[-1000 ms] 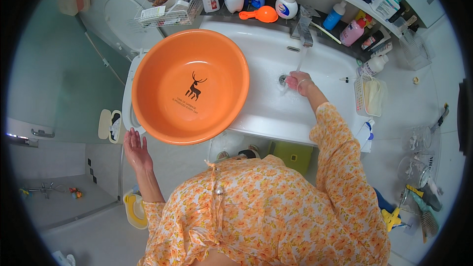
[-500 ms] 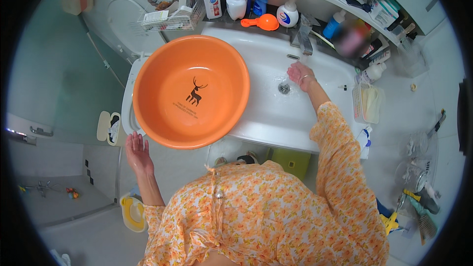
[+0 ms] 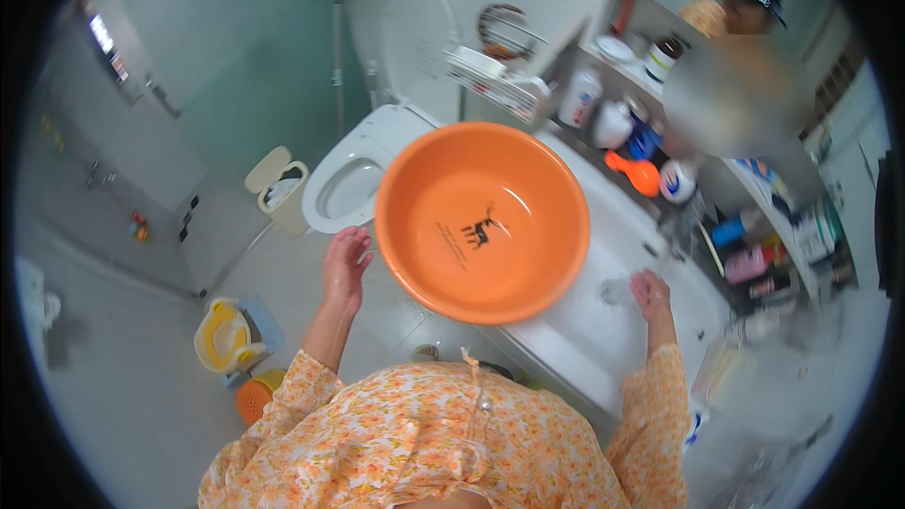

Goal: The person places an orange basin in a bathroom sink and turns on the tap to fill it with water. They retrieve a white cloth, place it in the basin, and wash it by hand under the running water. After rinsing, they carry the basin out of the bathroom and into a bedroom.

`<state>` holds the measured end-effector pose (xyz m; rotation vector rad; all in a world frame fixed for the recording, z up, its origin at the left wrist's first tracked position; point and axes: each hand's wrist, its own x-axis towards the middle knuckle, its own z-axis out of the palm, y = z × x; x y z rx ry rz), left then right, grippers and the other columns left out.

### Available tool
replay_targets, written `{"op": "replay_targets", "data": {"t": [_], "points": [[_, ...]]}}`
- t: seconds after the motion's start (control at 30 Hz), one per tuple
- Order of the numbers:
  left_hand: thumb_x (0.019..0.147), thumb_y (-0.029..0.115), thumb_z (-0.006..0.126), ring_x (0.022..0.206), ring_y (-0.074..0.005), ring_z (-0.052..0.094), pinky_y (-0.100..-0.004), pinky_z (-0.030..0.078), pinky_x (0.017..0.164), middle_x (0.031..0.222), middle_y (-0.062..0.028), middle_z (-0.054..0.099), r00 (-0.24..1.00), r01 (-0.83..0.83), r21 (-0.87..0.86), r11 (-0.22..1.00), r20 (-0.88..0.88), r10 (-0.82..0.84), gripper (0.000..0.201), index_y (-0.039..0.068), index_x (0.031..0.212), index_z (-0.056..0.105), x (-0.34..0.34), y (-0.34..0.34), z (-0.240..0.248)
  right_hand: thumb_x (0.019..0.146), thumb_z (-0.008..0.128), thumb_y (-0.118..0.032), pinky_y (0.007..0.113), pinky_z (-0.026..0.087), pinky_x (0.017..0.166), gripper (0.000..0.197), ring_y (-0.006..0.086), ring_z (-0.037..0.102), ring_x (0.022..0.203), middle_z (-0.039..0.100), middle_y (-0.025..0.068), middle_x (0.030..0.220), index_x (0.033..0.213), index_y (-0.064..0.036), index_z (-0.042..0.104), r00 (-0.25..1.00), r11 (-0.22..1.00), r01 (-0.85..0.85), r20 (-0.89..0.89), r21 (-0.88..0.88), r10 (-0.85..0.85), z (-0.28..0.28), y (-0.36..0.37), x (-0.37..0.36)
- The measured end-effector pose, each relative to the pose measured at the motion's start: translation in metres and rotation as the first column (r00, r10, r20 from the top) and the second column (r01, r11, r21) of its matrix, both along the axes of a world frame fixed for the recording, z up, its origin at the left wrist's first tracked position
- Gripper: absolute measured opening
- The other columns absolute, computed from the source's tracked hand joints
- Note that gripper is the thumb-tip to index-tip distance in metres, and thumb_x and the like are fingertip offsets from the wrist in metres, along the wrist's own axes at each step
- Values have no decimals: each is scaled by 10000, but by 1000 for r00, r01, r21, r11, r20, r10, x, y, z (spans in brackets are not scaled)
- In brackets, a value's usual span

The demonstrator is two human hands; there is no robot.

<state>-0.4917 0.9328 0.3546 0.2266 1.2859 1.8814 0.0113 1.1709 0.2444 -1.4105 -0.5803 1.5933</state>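
Note:
A wide orange basin point(image 3: 528, 264) with a dark deer print inside sits on the left end of the white sink point(image 3: 556, 349), its left side reaching past the sink towards the toilet. My left hand point(image 3: 347, 269) is raised just off the basin's lower left rim, fingers loosely apart and holding nothing. Over the sink, close to the drain point(image 3: 617, 292), my right hand point(image 3: 650, 294) has its fingers extended, with nothing in it. The faucet point(image 3: 677, 226) stands just beyond that hand and is blurred.
Behind the basin is a toilet point(image 3: 349, 190) with its lid up. Bottles and an orange scoop point(image 3: 633, 172) line the ledge behind the sink. A bin point(image 3: 283, 188) and a yellow and white potty point(image 3: 226, 337) stand on the floor at left. A mirror shows a reflection.
The view has swung left, so the basin and sink appear further right and tilted. My left hand has risen nearer the basin's rim. My right hand stays over the sink near the drain.

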Motion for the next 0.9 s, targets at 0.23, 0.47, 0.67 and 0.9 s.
{"op": "replay_targets", "data": {"t": [0.23,0.47,0.67,0.9], "points": [[790,193,456,825,-91,489,-262,361,727,916,-4,555,1000,-28,-5,1000,9,28,153,125,926,476,-3,0,-6,767,513,-122,192,383,349,145,84,438,405,443,-22,502,633,-103,460,997,995,67,-45,73,-64,22,2,-9],[793,183,451,831,-96,499,-267,381,714,937,3,541,993,-122,-19,992,10,122,132,126,910,472,-20,-17,-11,698,469,-88,246,298,322,77,116,389,376,454,17,520,628,-97,497,449,760,-545,643,-354,621,-30,-3,-6],[797,189,452,825,-88,502,-252,392,701,943,0,542,978,-205,-77,976,9,207,140,124,919,477,-51,-37,-14,745,516,-98,241,424,430,157,138,541,532,564,61,672,887,-30,510,749,918,-398,579,4,322,-27,-12,-4],[804,183,439,835,-84,497,-244,388,713,924,0,549,973,-232,-34,972,9,232,139,120,921,477,-90,-74,-6,673,582,-93,242,415,520,245,158,509,606,565,77,713,906,-23,560,789,908,-309,609,284,79,-7,-19,-28]]}}
